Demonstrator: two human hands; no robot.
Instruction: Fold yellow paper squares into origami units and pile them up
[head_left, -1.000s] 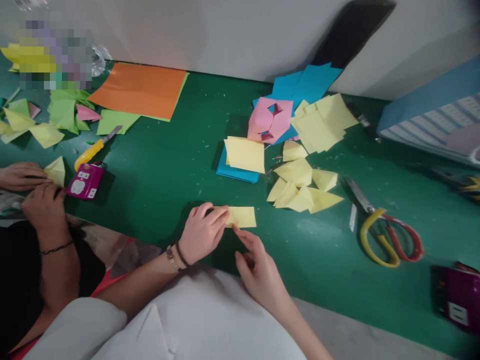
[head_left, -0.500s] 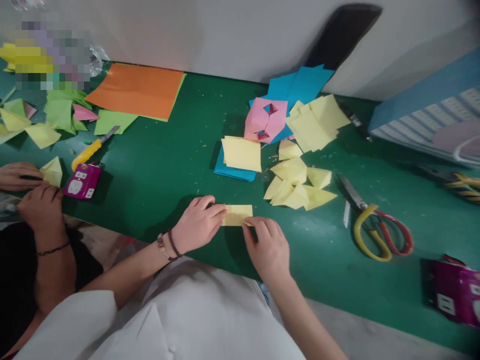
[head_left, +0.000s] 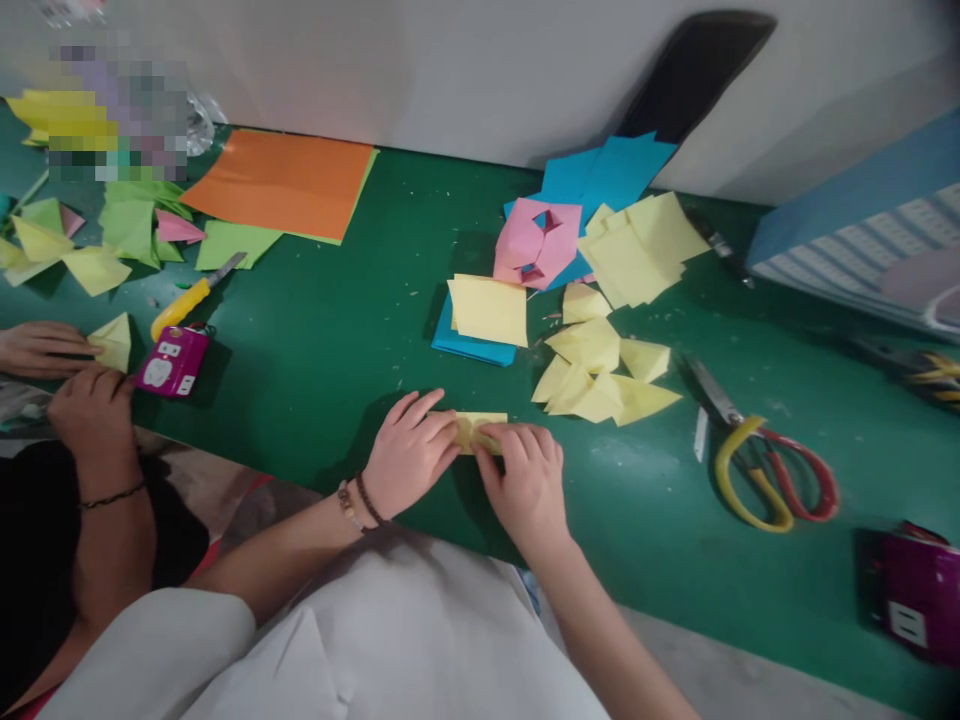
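Observation:
A small folded yellow paper [head_left: 487, 418] lies at the table's near edge, between my two hands. My left hand [head_left: 411, 455] grips its left end, index finger raised and the other fingertips on the paper. Curled over the right part is my right hand [head_left: 527, 485], its thumb and fingers pinching the lower edge. My fingers cover much of the sheet. Just beyond are a stack of pale yellow sheets [head_left: 491, 310] and blue paper [head_left: 472, 345] beneath it. Folded yellow pieces [head_left: 589, 370] sit to the right of that stack.
Scissors [head_left: 750, 450] and a purple box [head_left: 919, 590] lie on the right. A pink folded paper piece [head_left: 536, 240] rests near blue sheets [head_left: 607, 175]. On the left are orange paper [head_left: 285, 185], a yellow cutter [head_left: 184, 305], another purple box [head_left: 172, 362] and a co-worker's hands [head_left: 90, 410].
My right hand has slid left along the yellow paper, closer to my left hand, and covers more of it. The whole view has shifted slightly.

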